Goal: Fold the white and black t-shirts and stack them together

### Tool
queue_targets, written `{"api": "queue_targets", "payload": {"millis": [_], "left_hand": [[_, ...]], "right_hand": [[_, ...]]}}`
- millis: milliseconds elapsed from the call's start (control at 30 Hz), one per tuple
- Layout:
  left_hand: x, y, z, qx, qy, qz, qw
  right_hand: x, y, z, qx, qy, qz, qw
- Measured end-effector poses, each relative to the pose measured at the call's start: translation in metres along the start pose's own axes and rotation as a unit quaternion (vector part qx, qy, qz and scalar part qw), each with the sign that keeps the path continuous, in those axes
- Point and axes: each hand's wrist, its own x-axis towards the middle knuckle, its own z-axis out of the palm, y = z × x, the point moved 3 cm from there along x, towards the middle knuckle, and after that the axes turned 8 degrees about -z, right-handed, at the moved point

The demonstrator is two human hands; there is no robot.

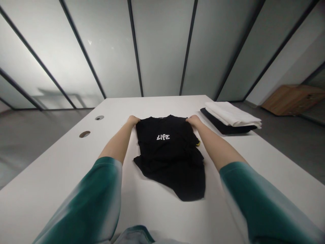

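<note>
A black T-shirt (167, 149) with white lettering on its chest is stretched between my two hands over the white table. Its collar edge points to the far side, while the lower part lies bunched and skewed toward me. My left hand (133, 120) is closed on the far left shoulder corner. At the far right shoulder corner, my right hand (194, 121) grips the cloth the same way. A small yellow patch shows at the shirt's right side, near my right forearm. My fingertips are mostly hidden behind the hands.
On the right of the white table (122, 217) lies a stack of folded cloth, a white piece (232, 113) on top of black ones (228, 128). Two round holes (84, 134) pierce the tabletop at left. Frosted glass panels stand behind; a wooden cabinet (291, 100) is at far right.
</note>
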Motion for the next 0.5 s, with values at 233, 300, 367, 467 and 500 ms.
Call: {"api": "queue_targets", "payload": {"millis": [233,300,367,467,500], "left_hand": [[0.024,0.025,-0.025,-0.042,-0.071,0.052,0.995],[0.026,0.040,-0.034,-0.084,-0.062,0.078,0.991],[0.023,0.056,-0.041,-0.130,-0.049,0.124,0.983],[0.009,0.072,-0.042,-0.187,-0.058,0.198,0.960],[0.003,0.072,-0.039,-0.191,-0.064,0.215,0.956]], "right_hand": [[0.032,0.005,-0.017,0.172,0.047,0.069,0.982],[0.040,-0.004,-0.023,0.278,0.089,0.030,0.956],[0.045,-0.018,-0.030,0.354,0.120,-0.049,0.926],[0.042,-0.036,-0.037,0.392,0.105,-0.143,0.903],[0.038,-0.039,-0.037,0.388,0.091,-0.158,0.903]]}}
